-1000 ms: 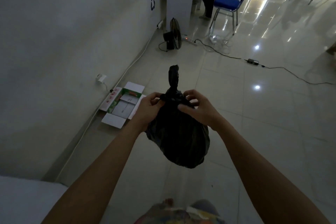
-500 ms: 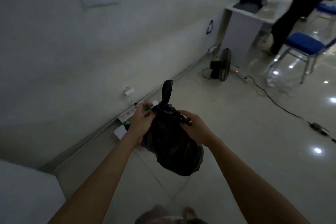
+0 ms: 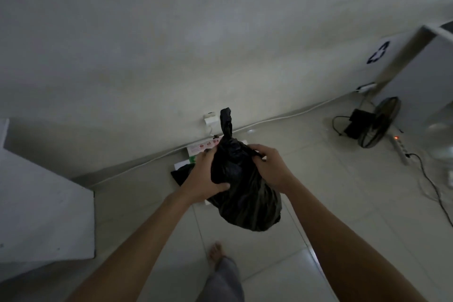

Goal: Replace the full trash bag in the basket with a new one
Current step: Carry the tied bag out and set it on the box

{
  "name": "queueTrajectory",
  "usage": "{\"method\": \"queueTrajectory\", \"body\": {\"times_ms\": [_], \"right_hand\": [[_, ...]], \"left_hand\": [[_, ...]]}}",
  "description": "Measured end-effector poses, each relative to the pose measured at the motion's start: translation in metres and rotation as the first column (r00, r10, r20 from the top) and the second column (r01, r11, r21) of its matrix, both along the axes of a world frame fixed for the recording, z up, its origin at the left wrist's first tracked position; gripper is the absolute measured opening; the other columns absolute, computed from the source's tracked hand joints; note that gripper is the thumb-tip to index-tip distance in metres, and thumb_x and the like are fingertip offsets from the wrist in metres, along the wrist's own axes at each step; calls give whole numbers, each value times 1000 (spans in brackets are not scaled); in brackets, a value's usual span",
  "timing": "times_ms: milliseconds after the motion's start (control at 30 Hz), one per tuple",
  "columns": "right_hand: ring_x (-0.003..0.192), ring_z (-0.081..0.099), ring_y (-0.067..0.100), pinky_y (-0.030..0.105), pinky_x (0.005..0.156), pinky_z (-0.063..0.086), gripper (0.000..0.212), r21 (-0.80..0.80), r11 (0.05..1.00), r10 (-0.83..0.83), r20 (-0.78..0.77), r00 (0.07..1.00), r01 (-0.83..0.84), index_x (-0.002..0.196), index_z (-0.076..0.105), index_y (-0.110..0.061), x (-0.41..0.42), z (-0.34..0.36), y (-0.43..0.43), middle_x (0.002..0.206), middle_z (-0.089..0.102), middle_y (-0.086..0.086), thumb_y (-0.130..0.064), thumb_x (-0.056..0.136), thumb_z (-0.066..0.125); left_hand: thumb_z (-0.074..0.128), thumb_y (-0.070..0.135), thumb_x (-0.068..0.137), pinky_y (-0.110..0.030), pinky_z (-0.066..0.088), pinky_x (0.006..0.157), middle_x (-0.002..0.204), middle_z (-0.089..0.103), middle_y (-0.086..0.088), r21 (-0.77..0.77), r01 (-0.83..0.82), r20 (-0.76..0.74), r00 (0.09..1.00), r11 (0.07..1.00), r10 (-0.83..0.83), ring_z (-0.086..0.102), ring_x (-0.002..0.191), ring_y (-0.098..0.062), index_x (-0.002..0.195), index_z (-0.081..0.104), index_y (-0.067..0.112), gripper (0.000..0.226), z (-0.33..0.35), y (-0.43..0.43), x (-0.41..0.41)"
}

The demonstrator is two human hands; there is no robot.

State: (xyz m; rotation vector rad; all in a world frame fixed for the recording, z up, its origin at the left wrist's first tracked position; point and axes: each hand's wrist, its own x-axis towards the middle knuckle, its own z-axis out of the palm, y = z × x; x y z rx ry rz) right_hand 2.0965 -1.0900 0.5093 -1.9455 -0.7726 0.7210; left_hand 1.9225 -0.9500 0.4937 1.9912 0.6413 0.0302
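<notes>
change: since a second ago my view has swung left to the wall (image 3: 147, 56); the blue chair and the standing person are out of sight. the bag (image 3: 245, 193) was out over open floor and now hangs in front of the wall's foot, covering most of the box (image 3: 201, 149). the left hand (image 3: 206, 176) was up by the knot and now sits lower on the bag's side.
left hand: curled round the bag's left side, thumb laid across the front, gripping it.
right hand: the right hand (image 3: 269, 167) grips the bag's upper right, just under the knot, fingers curled into the plastic.
bag: black, full, held clear of the floor between both hands; its twisted neck (image 3: 226, 122) stands upright above the knot.
floor: pale glossy tiles (image 3: 343, 216); a bare foot (image 3: 217, 251) below the bag; a dark sheet (image 3: 181, 174) behind the left hand, i cannot tell what it is.
room: a white cable runs along the wall's foot; a plug (image 3: 209, 120) sits just behind the neck. a fan (image 3: 377, 127) stands at right, a power strip (image 3: 402, 152) with a red light just beside it. a white cabinet (image 3: 421, 76) is behind the fan, a recycling sign (image 3: 378, 52) on the wall next to it. a grey block (image 3: 36, 203) at left.
</notes>
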Motion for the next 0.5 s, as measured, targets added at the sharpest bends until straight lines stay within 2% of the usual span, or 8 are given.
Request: {"method": "queueTrajectory", "body": {"times_ms": [100,200,267,333,400,500], "right_hand": [[106,68,14,29,98,51,40,-10,1000,12,-20,1000,-12,118,73,-12,28,-24,34,110,74,-1,7,95,46],[111,66,18,33,105,50,42,-50,999,-14,-92,996,9,117,74,-12,55,-58,69,115,74,1,8,94,45],[112,66,20,40,106,50,43,-75,997,-19,-100,995,12,114,76,-16,73,-82,93,115,74,0,6,93,46],[111,66,21,41,106,49,45,-101,995,-6,-108,994,-5,112,76,-18,90,-107,117,111,74,-3,8,92,46],[112,66,21,39,106,49,45,-137,990,1,-131,991,-19,113,76,-16,105,-135,139,109,72,-5,9,92,45],[113,65,19,37,108,48,45,-177,982,46,-145,988,-71,117,75,-14,126,-183,173,116,73,-1,8,93,44]], "left_hand": [[66,12,87,-34,34,114,142,37,-5,98,-48,12,999,994,47,39,133,-18,159,17,28,88,-21,16,25],[48,7,95,-41,42,109,136,42,-8,149,-127,-15,991,981,131,47,126,-25,158,23,23,70,-50,39,50],[46,5,97,-35,40,109,134,43,-8,121,-181,-40,982,976,187,47,126,-24,157,27,20,64,-69,55,69],[45,4,99,-26,33,108,138,43,-8,82,-235,-78,967,968,242,44,130,-22,156,30,19,61,-94,73,87],[44,3,100,-28,33,111,143,44,-9,75,-273,-100,955,959,280,43,134,-22,155,31,18,59,-121,90,102],[45,3,99,-36,36,115,143,47,-10,62,-322,-126,937,945,327,45,133,-23,154,35,16,58,-167,118,123]]}}
